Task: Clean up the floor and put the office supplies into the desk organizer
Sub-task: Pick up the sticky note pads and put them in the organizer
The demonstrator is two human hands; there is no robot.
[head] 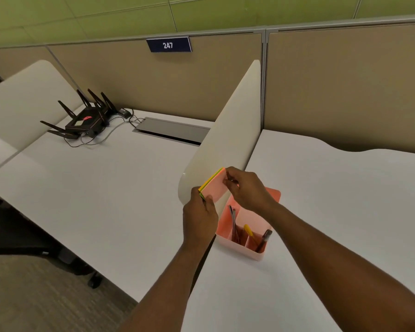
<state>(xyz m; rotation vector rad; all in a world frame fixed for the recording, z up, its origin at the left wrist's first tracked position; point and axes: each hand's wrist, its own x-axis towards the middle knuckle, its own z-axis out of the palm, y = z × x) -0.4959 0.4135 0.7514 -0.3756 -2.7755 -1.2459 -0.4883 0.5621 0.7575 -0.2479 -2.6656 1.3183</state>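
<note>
A pad of sticky notes [215, 186], pink on top with yellow and green edges, is held tilted in the air just above and left of the pink desk organizer [250, 250]. My left hand [198, 218] grips the pad's lower left corner. My right hand [246, 189] pinches its upper right edge. The organizer stands on the right-hand white desk [321, 200], next to the cream divider [222, 149]. Its compartments hold a yellow-handled tool [249, 231], a dark pen [264, 240] and a grey tool [233, 218].
A black router [85, 121] with several antennas and cables sits at the back of the left desk [94, 183]. A grey cable hatch [173, 131] lies behind the divider. Carpeted floor [41, 300] and a chair base [65, 257] show at lower left.
</note>
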